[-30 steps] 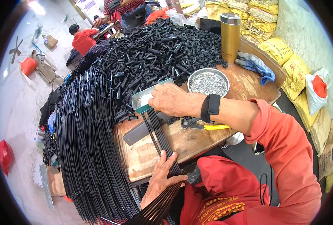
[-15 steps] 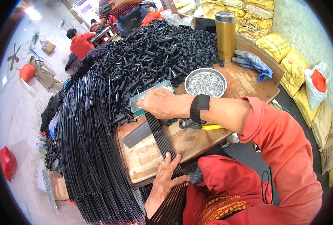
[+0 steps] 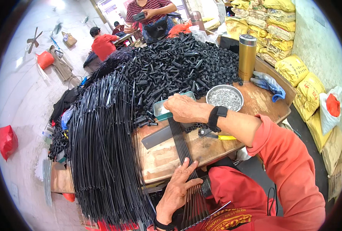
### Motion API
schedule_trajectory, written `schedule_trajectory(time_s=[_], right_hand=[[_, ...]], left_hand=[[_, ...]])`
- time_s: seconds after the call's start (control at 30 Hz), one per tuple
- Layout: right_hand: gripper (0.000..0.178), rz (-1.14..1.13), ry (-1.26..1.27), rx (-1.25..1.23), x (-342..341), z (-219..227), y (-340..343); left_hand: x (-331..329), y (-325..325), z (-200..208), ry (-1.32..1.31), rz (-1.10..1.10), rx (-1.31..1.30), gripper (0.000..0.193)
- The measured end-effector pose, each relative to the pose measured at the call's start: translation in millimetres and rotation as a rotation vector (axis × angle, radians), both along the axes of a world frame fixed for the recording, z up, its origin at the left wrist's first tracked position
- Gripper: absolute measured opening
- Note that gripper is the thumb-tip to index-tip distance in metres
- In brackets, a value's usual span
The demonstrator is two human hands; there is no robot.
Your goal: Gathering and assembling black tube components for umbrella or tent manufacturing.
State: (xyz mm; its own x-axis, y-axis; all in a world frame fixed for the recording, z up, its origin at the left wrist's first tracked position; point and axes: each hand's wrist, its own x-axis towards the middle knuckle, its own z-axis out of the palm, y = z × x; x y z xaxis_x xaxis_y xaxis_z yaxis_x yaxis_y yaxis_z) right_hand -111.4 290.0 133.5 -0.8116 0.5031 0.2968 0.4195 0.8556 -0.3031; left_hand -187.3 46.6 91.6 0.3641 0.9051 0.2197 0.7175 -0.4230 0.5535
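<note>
A flat row of thin black cables (image 3: 177, 140) runs from the small green tray (image 3: 190, 94) over the table edge to my lap. My left hand (image 3: 177, 188) grips them near the table edge, fingers stretched across the strands and thumb alongside. At their upper ends my right hand (image 3: 187, 108) is closed, its fingertips over the tray; what they pinch is hidden. Pale small pieces show in the tray. A grey flat bar (image 3: 155, 138) lies under the cables. Pliers with a yellow handle (image 3: 226, 137) rest below my right wrist.
A heap of black tubular parts (image 3: 171, 61) covers the far table. Many long black cables (image 3: 101, 154) hang at left. A round metal bowl (image 3: 225, 97) of small silvery pieces, a gold flask (image 3: 247, 57) and a glove (image 3: 270, 85) stand or lie at right. Other people work behind.
The whole view has shifted, so the scene sits further right and lower. Both hands keep their places on the cables and at the tray. Lower cable ends now show over my lap.
</note>
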Motion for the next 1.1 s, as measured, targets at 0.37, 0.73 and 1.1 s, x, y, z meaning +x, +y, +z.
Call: schedule_trajectory(time_s=[0.37,0.73,1.1], right_hand=[[0.018,-0.211,-0.117,-0.007,-8,-5,27],[0.015,-0.234,-0.018,-0.036,3,-1,34],[0.010,0.027,0.170,-0.117,24,11,22]], left_hand=[[10,-7,4,0.037,0.020,0.009,0.035],[4,-7,0,-0.030,0.026,0.038,0.037],[3,-10,-2,-0.033,0.022,0.020,0.028]])
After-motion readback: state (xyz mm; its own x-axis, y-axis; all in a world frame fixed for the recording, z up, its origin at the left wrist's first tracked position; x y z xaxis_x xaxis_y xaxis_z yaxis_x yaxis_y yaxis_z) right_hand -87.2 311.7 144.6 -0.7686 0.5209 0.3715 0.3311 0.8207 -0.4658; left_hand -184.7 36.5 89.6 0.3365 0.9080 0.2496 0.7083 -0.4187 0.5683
